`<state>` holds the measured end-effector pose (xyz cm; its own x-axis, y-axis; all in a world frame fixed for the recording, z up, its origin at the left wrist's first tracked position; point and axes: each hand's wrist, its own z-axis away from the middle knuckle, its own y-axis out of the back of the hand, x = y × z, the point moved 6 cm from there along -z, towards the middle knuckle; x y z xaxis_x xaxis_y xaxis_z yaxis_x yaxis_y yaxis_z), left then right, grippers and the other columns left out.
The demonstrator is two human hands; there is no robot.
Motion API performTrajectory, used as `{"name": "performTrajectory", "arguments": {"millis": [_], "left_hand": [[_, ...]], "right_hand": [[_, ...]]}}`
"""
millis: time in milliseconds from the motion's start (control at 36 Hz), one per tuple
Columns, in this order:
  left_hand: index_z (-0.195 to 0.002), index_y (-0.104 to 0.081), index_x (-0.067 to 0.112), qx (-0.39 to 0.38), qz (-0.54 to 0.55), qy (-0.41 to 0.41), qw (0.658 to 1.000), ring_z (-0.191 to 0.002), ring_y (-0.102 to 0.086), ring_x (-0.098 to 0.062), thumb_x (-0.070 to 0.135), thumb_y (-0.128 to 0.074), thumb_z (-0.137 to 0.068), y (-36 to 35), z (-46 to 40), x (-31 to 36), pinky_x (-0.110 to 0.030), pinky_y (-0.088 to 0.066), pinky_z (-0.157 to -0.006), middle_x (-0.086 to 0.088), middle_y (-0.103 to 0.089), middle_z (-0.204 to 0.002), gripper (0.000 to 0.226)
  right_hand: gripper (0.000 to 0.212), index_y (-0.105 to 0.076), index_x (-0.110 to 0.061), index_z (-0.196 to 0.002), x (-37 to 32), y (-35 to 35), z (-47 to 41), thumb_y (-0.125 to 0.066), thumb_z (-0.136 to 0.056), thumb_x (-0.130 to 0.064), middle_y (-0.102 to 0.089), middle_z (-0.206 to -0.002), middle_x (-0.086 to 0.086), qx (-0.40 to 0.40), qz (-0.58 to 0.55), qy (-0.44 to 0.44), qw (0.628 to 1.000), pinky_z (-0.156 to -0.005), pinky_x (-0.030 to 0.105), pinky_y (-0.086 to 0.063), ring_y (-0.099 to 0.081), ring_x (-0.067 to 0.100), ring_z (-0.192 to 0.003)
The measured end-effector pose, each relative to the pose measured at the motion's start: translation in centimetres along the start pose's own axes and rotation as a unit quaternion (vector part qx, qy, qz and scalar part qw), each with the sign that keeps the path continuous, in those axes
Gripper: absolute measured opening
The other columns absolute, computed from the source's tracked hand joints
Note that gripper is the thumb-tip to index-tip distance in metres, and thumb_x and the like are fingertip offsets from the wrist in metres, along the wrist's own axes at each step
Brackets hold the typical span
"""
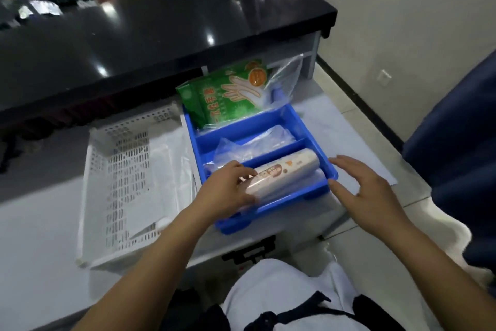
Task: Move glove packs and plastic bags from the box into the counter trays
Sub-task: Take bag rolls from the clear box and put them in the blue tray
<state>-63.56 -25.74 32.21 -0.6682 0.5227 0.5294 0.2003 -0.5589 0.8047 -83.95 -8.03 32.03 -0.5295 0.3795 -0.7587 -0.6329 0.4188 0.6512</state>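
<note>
Bag roll gripped by left hand in blue tray.

Green glove packs upright in blue tray

Blue tray: one. White basket: one. Hands: two.

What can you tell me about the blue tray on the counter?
The blue tray looks like glossy hard plastic, with dividers making three compartments and small feet. Green glove packs stand in the far one, clear plastic bags fill the middle, and a printed roll lies in the near one, where the left hand rests on it.
</note>
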Motion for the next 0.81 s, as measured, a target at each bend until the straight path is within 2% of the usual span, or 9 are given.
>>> {"name": "performTrajectory", "arguments": {"millis": [139, 222, 306, 417, 528, 639, 806], "left_hand": [[-0.127, -0.064, 0.033, 0.037, 0.019, -0.013, 0.999, -0.102, -0.056, -0.011, 0.031, -0.076, -0.08, -0.3, -1.9, 0.0, -0.027, -0.044, -0.084, 0.011, -0.058, -0.115, 0.048], [-0.128, -0.064, 0.031, 0.048, 0.025, -0.017, 0.998, -0.104, -0.054, -0.01, 0.03, -0.076, -0.082, -0.5, -2.0, -0.2, -0.023, -0.038, -0.083, 0.012, -0.057, -0.118, 0.047], [-0.13, -0.063, 0.029, 0.053, 0.023, -0.017, 0.998, -0.11, -0.056, -0.013, 0.029, -0.074, -0.084, -0.8, -1.8, -0.2, -0.024, -0.039, -0.085, 0.01, -0.058, -0.125, 0.047], [-0.134, -0.059, 0.028, 0.069, 0.026, -0.01, 0.997, -0.114, -0.055, -0.013, 0.027, -0.069, -0.088, -1.3, -1.5, -0.1, -0.022, -0.04, -0.088, 0.009, -0.054, -0.133, 0.047], [-0.136, -0.058, 0.029, 0.076, 0.025, -0.007, 0.997, -0.114, -0.056, -0.013, 0.026, -0.067, -0.09, -1.5, -1.2, -0.2, -0.02, -0.038, -0.088, 0.011, -0.053, -0.134, 0.047], [-0.137, -0.055, 0.033, 0.044, 0.014, -0.007, 0.999, -0.114, -0.055, -0.013, 0.032, -0.063, -0.093, -1.5, -1.4, -0.6, -0.02, -0.036, -0.088, 0.009, -0.055, -0.131, 0.046], [-0.144, -0.044, 0.035, 0.011, 0.006, 0.004, 1.0, -0.126, -0.05, -0.014, 0.033, -0.052, -0.099, -2.0, -1.0, -0.7, -0.027, -0.039, -0.103, 0.008, -0.051, -0.143, 0.046]], "right_hand": [[0.055, -0.047, -0.029, -0.143, -0.7, -2.7, -0.3, -0.064, -0.09, -0.035, -0.038, -0.154, -0.007, -0.054, 0.064, 0.0, 0.997, -0.111, 0.027, -0.032, -0.035, 0.012, -0.139], [0.061, -0.043, -0.028, -0.146, -0.9, -4.2, -0.4, -0.062, -0.09, -0.042, -0.032, -0.158, -0.003, -0.066, 0.108, 0.024, 0.992, -0.117, 0.036, -0.027, -0.027, 0.015, -0.145], [0.064, -0.037, -0.029, -0.148, -0.5, -5.3, -0.6, -0.058, -0.09, -0.048, -0.025, -0.161, -0.002, -0.073, 0.142, 0.029, 0.987, -0.117, 0.043, -0.026, -0.019, 0.016, -0.148], [0.065, -0.029, -0.035, -0.15, -0.3, -6.0, -0.8, -0.053, -0.092, -0.052, -0.016, -0.163, -0.006, -0.085, 0.151, 0.034, 0.984, -0.117, 0.041, -0.019, -0.01, 0.015, -0.15], [0.065, -0.03, -0.035, -0.15, -0.1, -5.9, -0.9, -0.053, -0.092, -0.053, -0.015, -0.163, -0.005, -0.083, 0.169, 0.043, 0.981, -0.117, 0.041, -0.018, -0.01, 0.015, -0.15], [0.063, -0.033, -0.034, -0.149, -0.2, -5.7, -1.4, -0.054, -0.092, -0.05, -0.018, -0.163, -0.004, -0.085, 0.175, 0.075, 0.978, -0.116, 0.043, -0.018, -0.01, 0.015, -0.149], [0.062, -0.031, -0.035, -0.149, -0.6, -5.6, -2.8, -0.047, -0.093, -0.055, -0.023, -0.161, -0.004, -0.102, 0.225, 0.091, 0.965, -0.118, 0.05, -0.015, -0.01, 0.018, -0.15]]}}
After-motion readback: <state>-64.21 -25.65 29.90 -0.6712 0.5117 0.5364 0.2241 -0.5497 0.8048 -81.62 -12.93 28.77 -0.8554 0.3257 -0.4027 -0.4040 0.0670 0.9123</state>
